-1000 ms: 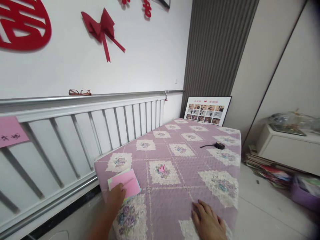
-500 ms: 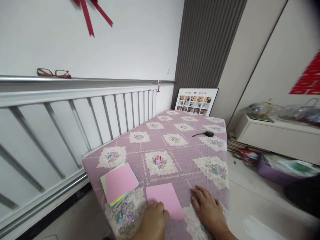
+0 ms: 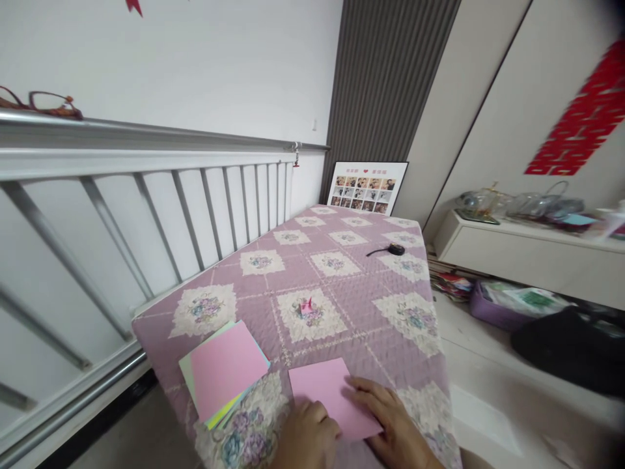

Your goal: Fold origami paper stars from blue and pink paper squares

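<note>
A single pink paper sheet (image 3: 325, 385) lies flat on the flowered tablecloth near the front edge. On its lower left part rests my left hand (image 3: 307, 433), fingers curled under; what they hold, if anything, is hidden. My right hand (image 3: 390, 420) lies at the sheet's right edge, fingers spread, fingertips on the paper. To the left is a stack of coloured paper (image 3: 224, 371) with a pink sheet on top and green, yellow and blue edges showing. A small folded pink paper piece (image 3: 306, 307) stands beyond the single sheet.
A black object with a strap (image 3: 396, 249) lies farther back on the table (image 3: 351, 286). A white railing (image 3: 190, 215) runs along the left side. A photo board (image 3: 366, 187) leans behind; a white cabinet (image 3: 527, 251) stands at the right.
My right hand has moved left from the cloth onto the sheet's right edge. The view has turned somewhat to the right. My left hand stays on the sheet.
</note>
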`<act>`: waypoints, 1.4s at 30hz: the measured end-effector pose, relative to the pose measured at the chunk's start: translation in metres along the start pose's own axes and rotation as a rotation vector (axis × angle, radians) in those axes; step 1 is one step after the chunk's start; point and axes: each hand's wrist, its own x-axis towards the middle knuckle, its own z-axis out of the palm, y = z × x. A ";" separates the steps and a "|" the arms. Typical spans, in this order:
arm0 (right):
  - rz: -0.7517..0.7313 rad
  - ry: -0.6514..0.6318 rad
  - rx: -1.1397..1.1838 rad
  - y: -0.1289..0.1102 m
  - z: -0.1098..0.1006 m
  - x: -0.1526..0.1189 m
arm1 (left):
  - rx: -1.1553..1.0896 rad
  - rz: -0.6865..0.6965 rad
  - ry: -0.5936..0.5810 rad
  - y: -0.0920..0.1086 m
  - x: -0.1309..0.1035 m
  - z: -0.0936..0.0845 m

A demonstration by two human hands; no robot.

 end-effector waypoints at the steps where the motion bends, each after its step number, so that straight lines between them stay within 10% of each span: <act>1: -0.008 0.000 0.028 -0.004 0.001 0.002 | -0.010 0.002 -0.017 0.000 -0.002 -0.002; 19: 0.211 0.109 0.180 -0.026 0.001 -0.021 | -0.213 -0.252 0.083 -0.018 -0.037 -0.016; 26: 0.328 0.133 0.143 -0.026 0.011 -0.012 | 0.221 -0.001 0.544 -0.007 -0.038 0.027; 31: 0.365 0.113 0.170 -0.025 0.012 -0.008 | 0.418 0.289 0.651 0.005 -0.021 0.079; 42: 0.386 0.232 0.109 -0.014 0.028 -0.007 | 0.441 0.220 0.529 -0.002 -0.017 0.081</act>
